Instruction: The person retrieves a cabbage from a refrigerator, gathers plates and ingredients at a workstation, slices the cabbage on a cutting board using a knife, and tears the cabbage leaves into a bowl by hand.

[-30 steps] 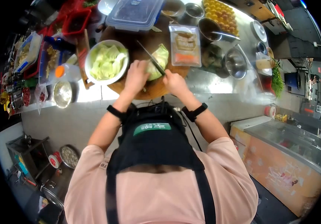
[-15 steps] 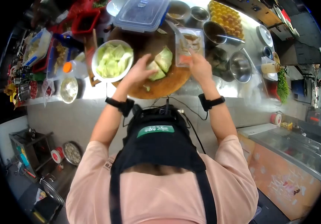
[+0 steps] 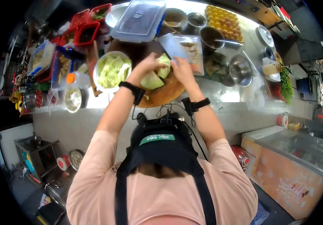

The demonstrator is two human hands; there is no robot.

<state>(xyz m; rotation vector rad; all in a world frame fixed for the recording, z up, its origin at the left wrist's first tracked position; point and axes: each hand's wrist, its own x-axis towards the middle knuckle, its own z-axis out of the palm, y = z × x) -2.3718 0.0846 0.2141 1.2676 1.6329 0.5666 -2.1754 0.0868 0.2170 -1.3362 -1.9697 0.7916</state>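
Two cabbage pieces lie on the round wooden board [image 3: 169, 92]. My left hand [image 3: 146, 67] reaches over the board, its fingers on the upper piece [image 3: 164, 65]; its grip is partly hidden. The other cabbage piece [image 3: 152, 80] rests just below that hand. My right hand [image 3: 184, 71] is closed on a cleaver, whose broad blade [image 3: 173, 47] lies beside the upper piece, its handle hidden in the hand. Left of the board, a white bowl [image 3: 95, 71] holds cut cabbage leaves [image 3: 112, 70].
A lidded plastic box [image 3: 139, 20] overlaps the board's far side. A sealed packet [image 3: 193, 56], metal bowls [image 3: 240, 70] and an egg tray [image 3: 224, 24] are on the right. An orange-capped bottle [image 3: 77, 79] and red containers [image 3: 86, 33] are on the left.
My right hand has moved left from the packet to the cabbage with the cleaver. My left hand has moved right onto the upper piece. The view has shifted slightly.
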